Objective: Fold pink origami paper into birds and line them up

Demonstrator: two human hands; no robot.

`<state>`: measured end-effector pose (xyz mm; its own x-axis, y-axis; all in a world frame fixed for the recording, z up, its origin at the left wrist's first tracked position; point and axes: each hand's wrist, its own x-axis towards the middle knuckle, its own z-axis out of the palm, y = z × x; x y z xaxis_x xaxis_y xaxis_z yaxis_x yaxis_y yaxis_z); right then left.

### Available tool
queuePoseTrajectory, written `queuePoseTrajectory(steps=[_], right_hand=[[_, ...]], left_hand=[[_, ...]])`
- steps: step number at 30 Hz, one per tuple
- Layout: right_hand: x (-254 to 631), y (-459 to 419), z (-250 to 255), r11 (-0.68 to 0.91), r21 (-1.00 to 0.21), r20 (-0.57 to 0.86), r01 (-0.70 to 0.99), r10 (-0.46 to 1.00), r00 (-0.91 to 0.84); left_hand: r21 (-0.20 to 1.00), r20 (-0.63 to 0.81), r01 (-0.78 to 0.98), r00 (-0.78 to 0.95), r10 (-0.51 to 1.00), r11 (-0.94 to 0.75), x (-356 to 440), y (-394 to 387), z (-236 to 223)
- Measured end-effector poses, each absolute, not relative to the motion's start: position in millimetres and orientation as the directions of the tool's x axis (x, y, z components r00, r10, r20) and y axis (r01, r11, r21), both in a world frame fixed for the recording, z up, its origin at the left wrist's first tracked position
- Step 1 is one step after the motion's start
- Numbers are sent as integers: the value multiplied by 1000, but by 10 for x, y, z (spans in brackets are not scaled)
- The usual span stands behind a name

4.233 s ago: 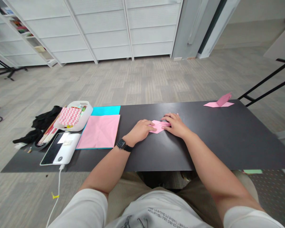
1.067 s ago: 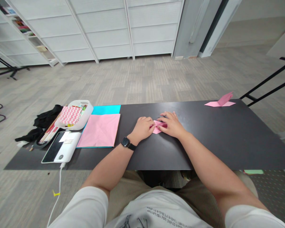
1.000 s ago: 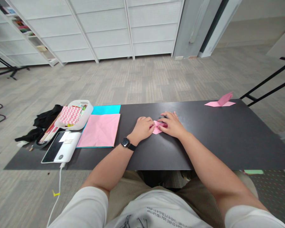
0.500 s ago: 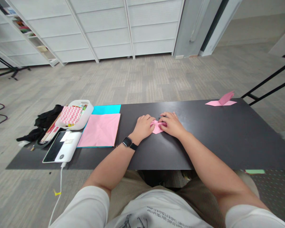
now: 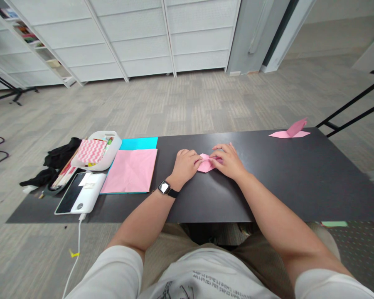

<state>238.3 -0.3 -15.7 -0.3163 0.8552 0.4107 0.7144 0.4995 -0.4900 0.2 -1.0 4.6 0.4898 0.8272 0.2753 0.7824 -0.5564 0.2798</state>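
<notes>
A small folded piece of pink paper point(image 5: 205, 164) lies on the dark table between my two hands. My left hand point(image 5: 186, 165) holds its left side, with the fingers closed and the tips on the paper. On the other side, my right hand point(image 5: 227, 161) pinches the right part between thumb and forefinger, its other fingers stretched a little outward. Both hands hide the paper's side edges. A black watch is on my left wrist.
Left of my hands lies a stack of pink point(image 5: 134, 170) and blue sheets point(image 5: 139, 143). Beyond it are a white basket point(image 5: 114, 151), a white device with a cable point(image 5: 92, 193) and black cloth point(image 5: 62, 153). A folded pink paper shape point(image 5: 294, 131) stands at the far right corner.
My fingers have shifted on the folded paper, and more of its middle shows between them. My right fingertips have moved slightly up. Things elsewhere on the table stay put.
</notes>
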Motion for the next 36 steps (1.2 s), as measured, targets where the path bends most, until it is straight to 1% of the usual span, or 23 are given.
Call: queuePoseTrajectory(steps=[5, 10, 19, 28, 36], right_hand=[[2414, 24, -153, 480, -524, 391, 703, 869, -302], [2412, 22, -151, 488, -533, 410, 691, 863, -294], [2381, -17, -91, 576, -464, 461, 672, 806, -372], [2376, -25, -82, 560, -467, 459, 684, 815, -354], [2387, 27, -136, 525, -509, 421, 682, 843, -334]], left_hand=[[329, 251, 777, 476, 843, -536, -4, -15, 65], [385, 259, 763, 451, 854, -519, -6, -21, 59], [366, 281, 752, 471, 836, -547, 18, -54, 119], [359, 288, 761, 461, 840, -541, 20, -66, 154], [382, 272, 762, 447, 852, -522, 18, -73, 158]])
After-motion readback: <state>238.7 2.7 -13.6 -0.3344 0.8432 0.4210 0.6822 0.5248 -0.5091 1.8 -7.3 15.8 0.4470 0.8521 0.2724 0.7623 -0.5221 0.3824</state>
